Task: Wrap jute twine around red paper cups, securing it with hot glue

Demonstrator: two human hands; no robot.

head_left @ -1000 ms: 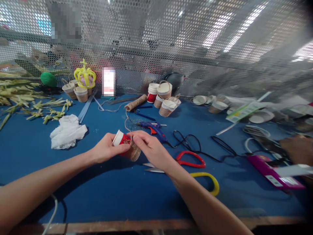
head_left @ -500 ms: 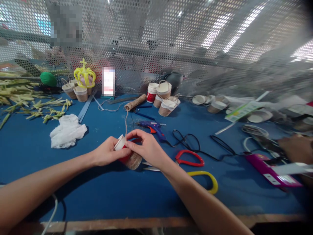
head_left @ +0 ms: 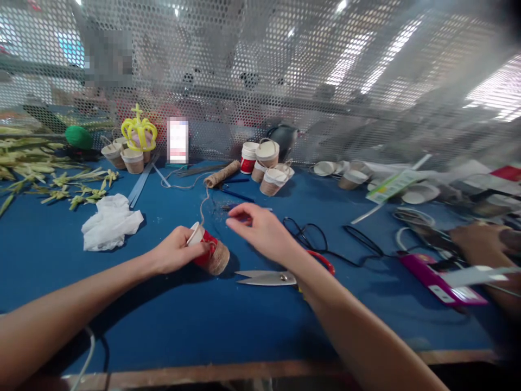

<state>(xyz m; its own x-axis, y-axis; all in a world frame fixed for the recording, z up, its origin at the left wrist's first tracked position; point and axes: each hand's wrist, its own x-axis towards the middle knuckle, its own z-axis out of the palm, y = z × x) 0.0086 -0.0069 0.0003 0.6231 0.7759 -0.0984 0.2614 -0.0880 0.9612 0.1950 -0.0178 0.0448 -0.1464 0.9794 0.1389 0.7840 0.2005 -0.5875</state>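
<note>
My left hand [head_left: 176,251] is closed on a red and white paper cup [head_left: 209,244], tilted on its side with the rim toward upper left. Brown twine is wound round the cup's lower part, and a strand runs up to a twine roll [head_left: 223,174]. Thumb and fingers apart, my right hand [head_left: 262,231] hovers right of the cup, holding nothing I can see. It hides most of a blue glue gun [head_left: 233,207] beneath it. Scissors [head_left: 268,278] with red and yellow handles lie below, partly behind my right forearm.
White tissue [head_left: 112,222] lies left. Twine-wrapped cups [head_left: 273,180] stand at the back before a perforated metal screen [head_left: 228,98]. Right are a black cord [head_left: 313,236], a purple power strip [head_left: 439,278] and another person's hand [head_left: 476,239]. A yellow crown [head_left: 139,130] stands back left.
My right hand has let go of the cup and twine and moved right, over the glue gun. The left hand still grips the cup, and the twine strand hangs slacker. The view shifted slightly.
</note>
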